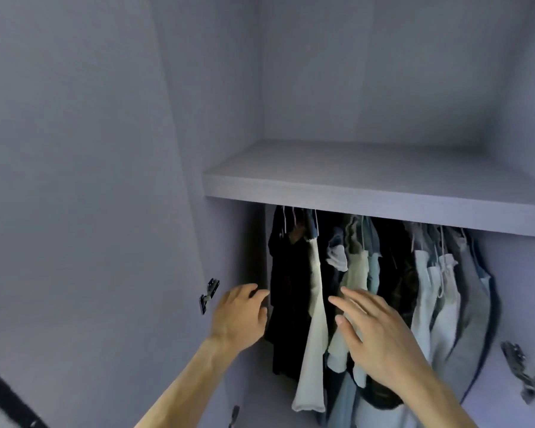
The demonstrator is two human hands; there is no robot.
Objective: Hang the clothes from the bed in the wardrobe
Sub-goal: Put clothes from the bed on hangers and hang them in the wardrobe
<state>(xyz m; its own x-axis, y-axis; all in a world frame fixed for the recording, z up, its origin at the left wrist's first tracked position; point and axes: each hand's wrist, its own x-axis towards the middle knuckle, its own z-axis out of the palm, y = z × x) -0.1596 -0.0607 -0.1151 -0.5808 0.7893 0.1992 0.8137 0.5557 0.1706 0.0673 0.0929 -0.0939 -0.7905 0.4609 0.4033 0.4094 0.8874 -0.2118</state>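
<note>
I face an open pale grey wardrobe (229,118). Under its shelf (368,193) several garments hang close together: a black one (291,288) at the far left, a cream one (314,335) beside it, dark and light blue pieces in the middle, white and grey ones (445,304) to the right. My left hand (240,313) reaches toward the left edge of the black garment with relaxed fingers, holding nothing. My right hand (374,335) is spread flat in front of the middle garments, empty. The rail and hanger hooks are mostly hidden behind the shelf.
The open left door (74,180) fills the left side, with a metal hinge (209,295) near my left hand. Another hinge (521,372) sits on the right wall. The upper compartment above the shelf holds nothing visible.
</note>
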